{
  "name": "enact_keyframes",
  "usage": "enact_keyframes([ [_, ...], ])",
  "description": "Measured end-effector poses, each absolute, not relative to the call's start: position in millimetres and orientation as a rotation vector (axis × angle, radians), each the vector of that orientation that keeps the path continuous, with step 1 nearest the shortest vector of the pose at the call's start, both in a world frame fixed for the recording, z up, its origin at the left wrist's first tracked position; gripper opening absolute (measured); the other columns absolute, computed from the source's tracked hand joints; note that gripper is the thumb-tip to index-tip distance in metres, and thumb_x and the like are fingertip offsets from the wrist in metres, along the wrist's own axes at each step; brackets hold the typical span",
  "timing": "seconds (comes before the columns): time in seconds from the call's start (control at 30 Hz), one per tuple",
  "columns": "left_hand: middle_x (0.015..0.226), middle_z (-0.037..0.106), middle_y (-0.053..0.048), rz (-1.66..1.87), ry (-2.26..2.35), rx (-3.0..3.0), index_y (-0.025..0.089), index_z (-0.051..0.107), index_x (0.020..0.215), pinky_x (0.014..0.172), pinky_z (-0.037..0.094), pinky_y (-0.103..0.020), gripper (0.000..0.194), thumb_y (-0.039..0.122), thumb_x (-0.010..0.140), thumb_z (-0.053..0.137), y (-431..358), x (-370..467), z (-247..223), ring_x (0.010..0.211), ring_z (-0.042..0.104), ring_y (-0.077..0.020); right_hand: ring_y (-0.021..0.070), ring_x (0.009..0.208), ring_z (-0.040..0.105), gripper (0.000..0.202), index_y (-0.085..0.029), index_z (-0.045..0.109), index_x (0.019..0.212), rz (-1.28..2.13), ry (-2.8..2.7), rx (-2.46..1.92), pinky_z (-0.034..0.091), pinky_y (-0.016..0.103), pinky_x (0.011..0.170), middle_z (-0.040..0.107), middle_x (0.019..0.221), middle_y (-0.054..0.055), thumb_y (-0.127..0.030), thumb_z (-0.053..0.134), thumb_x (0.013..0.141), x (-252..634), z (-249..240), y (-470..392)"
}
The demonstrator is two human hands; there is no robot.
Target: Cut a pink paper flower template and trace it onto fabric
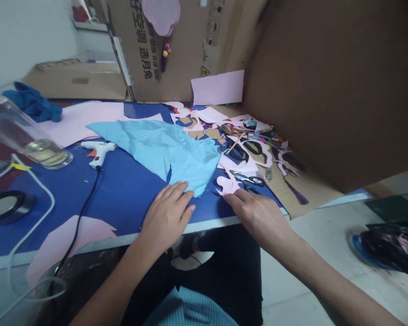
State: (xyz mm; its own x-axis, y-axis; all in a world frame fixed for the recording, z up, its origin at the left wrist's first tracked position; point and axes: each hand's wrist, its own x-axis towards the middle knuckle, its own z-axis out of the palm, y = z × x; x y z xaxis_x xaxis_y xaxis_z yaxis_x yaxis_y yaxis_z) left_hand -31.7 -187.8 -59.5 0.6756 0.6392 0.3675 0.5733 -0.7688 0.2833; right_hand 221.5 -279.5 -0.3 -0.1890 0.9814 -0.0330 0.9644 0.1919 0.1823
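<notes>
My left hand [170, 215] lies palm down on the blue table, its fingertips at the lower edge of a light blue cloth [159, 145], with nothing in its grasp. My right hand [253, 210] has its fingers closed on a curved pink paper cutout [227, 184] near the table's front edge. Just beyond the right hand are scissors [253, 180] with black handles. The blue cloth is spread, wrinkled, across the middle of the table.
A white glue gun [98, 151] with a black cord lies left of the cloth. Further left are a glass jar [47, 151], black tape [8, 207] and a white cable. Paper scraps and tools crowd the back right, beside a large cardboard panel [326, 90]. Pink paper [71, 237] overhangs the front left edge.
</notes>
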Motion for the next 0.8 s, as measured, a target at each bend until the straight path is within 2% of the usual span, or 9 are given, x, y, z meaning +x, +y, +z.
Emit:
enact_keyframes([
  [0.13,0.159,0.066,-0.016,0.693,0.989,2.757,0.018,0.071,0.138,0.126,0.048,-0.06,0.032,0.029,0.112,0.054,-188.3,-31.6,-59.3,0.15,0.06,-0.034,0.0233,0.076,0.07,0.034,-0.016,0.075,0.119,0.358,2.359,1.922,0.036,0.035,0.062,0.077,0.099,0.011,0.002,0.056,0.098,225.3,-12.6,-279.1],
  [0.23,0.159,0.066,-0.016,0.704,0.997,2.749,0.018,0.071,0.138,0.126,0.048,-0.059,0.032,0.029,0.112,0.055,-188.2,-31.6,-61.0,0.15,0.061,-0.0339,0.0241,0.078,0.07,0.029,-0.016,0.075,0.118,0.439,2.44,1.905,0.04,0.035,0.065,0.077,0.097,0.011,-0.004,0.052,0.105,232.0,-20.0,-278.9],
  [0.4,0.16,0.066,-0.013,0.743,0.993,2.659,0.023,0.071,0.137,0.127,0.047,-0.061,0.031,0.03,0.112,0.055,-186.2,-32.1,-61.4,0.151,0.059,-0.0334,0.0251,0.087,0.074,0.03,-0.017,0.075,0.123,0.286,2.762,1.906,0.051,0.036,0.073,0.081,0.107,0.013,-0.015,0.047,0.114,233.2,-19.2,-290.4],
  [0.47,0.161,0.065,-0.012,0.805,0.983,2.521,0.023,0.072,0.137,0.128,0.046,-0.062,0.032,0.029,0.11,0.058,-186.5,-31.2,-56.3,0.153,0.058,-0.0337,0.0228,0.087,0.075,0.027,-0.022,0.076,0.118,-0.041,2.919,2.103,0.055,0.034,0.075,0.081,0.105,0.01,-0.02,0.049,0.115,226.0,-13.0,-298.2],
  [0.6,0.158,0.068,-0.01,0.891,0.978,1.85,0.026,0.07,0.143,0.124,0.051,-0.056,0.04,0.028,0.103,0.066,-193.1,-23.9,-36.0,0.144,0.066,-0.0303,0.0189,0.073,0.07,0.02,-0.026,0.078,0.094,-1.285,2.849,2.535,0.055,0.031,0.066,0.076,0.084,0.004,-0.034,0.068,0.109,209.4,-4.0,-308.2],
  [0.7,0.148,0.073,-0.011,0.782,0.786,1.314,0.024,0.068,0.142,0.115,0.058,-0.046,0.046,0.033,0.098,0.075,-200.7,-15.7,-21.9,0.135,0.071,-0.0286,0.014,0.06,0.06,0.023,-0.024,0.081,0.092,-2.258,2.462,2.561,0.048,0.026,0.057,0.07,0.07,0.0,-0.045,0.081,0.101,202.0,-11.0,-307.2],
  [0.8,0.122,0.081,-0.01,0.689,0.71,1.021,0.02,0.073,0.129,0.093,0.062,-0.032,0.044,0.037,0.09,0.086,-205.5,-11.4,-15.8,0.11,0.077,-0.0217,0.0099,0.056,0.054,0.027,-0.023,0.082,0.093,-2.854,2.106,2.437,0.044,0.021,0.056,0.066,0.064,-0.001,-0.049,0.089,0.094,196.3,-22.0,-302.9],
])
